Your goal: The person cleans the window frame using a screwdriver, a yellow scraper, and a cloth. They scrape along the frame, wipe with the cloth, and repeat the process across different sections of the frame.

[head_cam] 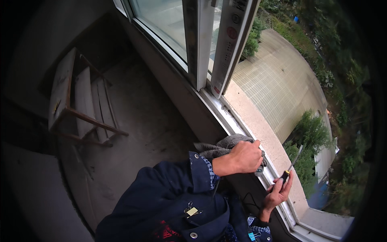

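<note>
My left hand [246, 156] is closed on a grey cloth [231, 141], which lies bunched over the white window track [231, 124]. Loose folds of the cloth hang over the inner side of the sill. Lower right, my right hand [279, 192] holds a screwdriver [287, 173] by its dark handle with a yellow band. Its metal shaft points up and outward above the outer ledge [260, 127], apart from the frame. The window sashes [208, 51] stand beyond my left hand, along the same track.
Wooden shelving or a bench frame [90, 119] stands on the concrete floor at left, with a small yellow-and-dark object [56, 106] on its top. A dark cable [250, 200] hangs below the sill. Outside, far below, are a ribbed roof [272, 84] and trees.
</note>
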The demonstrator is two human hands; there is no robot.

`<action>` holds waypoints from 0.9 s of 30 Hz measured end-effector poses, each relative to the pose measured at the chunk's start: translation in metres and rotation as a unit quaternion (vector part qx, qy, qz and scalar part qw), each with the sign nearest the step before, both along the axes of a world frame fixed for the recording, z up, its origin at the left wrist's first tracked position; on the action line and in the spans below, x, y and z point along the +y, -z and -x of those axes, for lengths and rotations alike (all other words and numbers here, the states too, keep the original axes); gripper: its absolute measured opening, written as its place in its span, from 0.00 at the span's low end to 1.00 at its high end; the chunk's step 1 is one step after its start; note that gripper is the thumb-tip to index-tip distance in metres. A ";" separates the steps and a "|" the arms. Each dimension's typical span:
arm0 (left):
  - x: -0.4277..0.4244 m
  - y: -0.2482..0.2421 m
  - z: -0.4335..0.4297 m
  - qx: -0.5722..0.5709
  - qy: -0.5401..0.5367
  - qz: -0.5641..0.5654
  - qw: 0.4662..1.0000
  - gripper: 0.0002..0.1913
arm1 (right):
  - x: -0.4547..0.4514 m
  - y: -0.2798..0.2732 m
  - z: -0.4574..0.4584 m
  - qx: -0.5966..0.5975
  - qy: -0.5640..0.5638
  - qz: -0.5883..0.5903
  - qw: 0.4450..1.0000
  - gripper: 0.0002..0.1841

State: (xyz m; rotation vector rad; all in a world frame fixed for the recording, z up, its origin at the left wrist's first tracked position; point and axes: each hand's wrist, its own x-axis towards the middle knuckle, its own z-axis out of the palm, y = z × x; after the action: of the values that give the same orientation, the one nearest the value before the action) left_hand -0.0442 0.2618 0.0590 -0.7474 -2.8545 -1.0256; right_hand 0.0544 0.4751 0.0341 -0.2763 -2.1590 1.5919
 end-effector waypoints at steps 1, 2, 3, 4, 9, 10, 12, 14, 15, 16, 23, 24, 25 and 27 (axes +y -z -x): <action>-0.002 -0.001 0.000 -0.020 -0.009 -0.023 1.000 0.20 | -0.011 -0.002 0.002 -0.003 -0.013 0.030 0.999 0.29; -0.007 0.001 0.004 -0.046 -0.009 -0.045 0.998 0.21 | -0.022 -0.004 0.005 -0.011 -0.048 -0.001 0.999 0.30; -0.011 0.001 0.007 -0.073 -0.007 -0.066 0.995 0.21 | -0.034 -0.007 0.009 -0.021 -0.071 0.013 0.997 0.31; -0.017 0.003 0.010 -0.095 -0.013 -0.140 0.986 0.24 | -0.044 -0.012 0.013 -0.053 -0.082 0.020 0.995 0.31; -0.030 0.009 0.004 -0.078 -0.074 -0.308 0.945 0.31 | -0.094 -0.019 0.042 0.020 -0.194 -0.172 0.966 0.29; -0.032 0.011 0.001 -0.097 -0.099 -0.334 0.932 0.29 | -0.101 -0.019 0.043 0.060 -0.206 -0.217 0.952 0.31; -0.043 0.017 -0.004 -0.121 -0.113 -0.366 0.916 0.23 | -0.104 -0.021 0.048 0.081 -0.250 -0.285 0.922 0.36; -0.061 0.025 -0.002 -0.127 -0.108 -0.419 0.893 0.19 | -0.095 -0.028 0.048 0.090 -0.289 -0.284 0.910 0.35; -0.068 0.028 -0.003 -0.134 -0.112 -0.462 0.869 0.18 | -0.089 -0.032 0.050 0.102 -0.299 -0.300 0.900 0.34; -0.075 0.031 -0.005 -0.141 -0.123 -0.504 0.843 0.18 | -0.088 -0.034 0.052 0.084 -0.273 -0.329 0.900 0.33; -0.103 0.036 -0.009 -0.183 -0.076 -0.503 0.841 0.22 | -0.104 -0.020 0.075 0.045 -0.234 -0.415 0.878 0.23; -0.105 0.036 -0.007 -0.164 -0.065 -0.503 0.846 0.22 | -0.104 -0.018 0.078 0.037 -0.243 -0.400 0.883 0.22; -0.108 0.036 -0.005 -0.157 -0.062 -0.497 0.851 0.21 | -0.101 -0.018 0.081 0.033 -0.251 -0.385 0.888 0.21; -0.123 0.033 -0.002 -0.134 -0.060 -0.474 0.868 0.21 | -0.099 -0.023 0.086 0.006 -0.247 -0.322 0.914 0.19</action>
State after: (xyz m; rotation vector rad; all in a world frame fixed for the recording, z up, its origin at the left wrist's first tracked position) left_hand -0.0424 0.1386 0.0256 -0.3260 -2.0294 -2.3266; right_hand -0.0315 0.3758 0.0572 0.5225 -2.7326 0.9785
